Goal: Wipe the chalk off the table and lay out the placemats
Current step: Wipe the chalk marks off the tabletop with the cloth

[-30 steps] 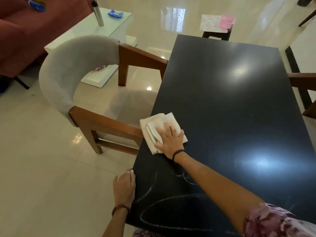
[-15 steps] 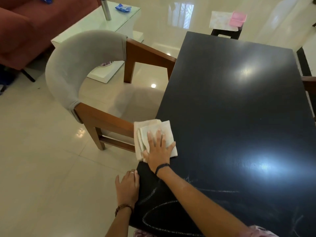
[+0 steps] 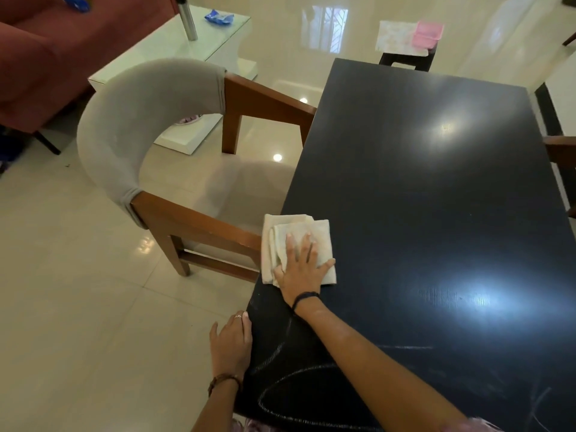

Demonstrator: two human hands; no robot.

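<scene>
Right hand (image 3: 300, 268) presses flat, fingers spread, on the folded cream cloth (image 3: 297, 244) at the black table (image 3: 436, 198) edge (chalk lines (image 3: 280, 388) nearby), left hand (image 3: 230, 344) resting open.

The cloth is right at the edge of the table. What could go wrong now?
1. The cloth already hangs a little over the table edge under the right hand; it might slip off.
2. The chalk lines lie nearer the person, under the right forearm, which may smear them.
3. The left hand rests on the table edge by the chalk and could pick up dust.
</scene>
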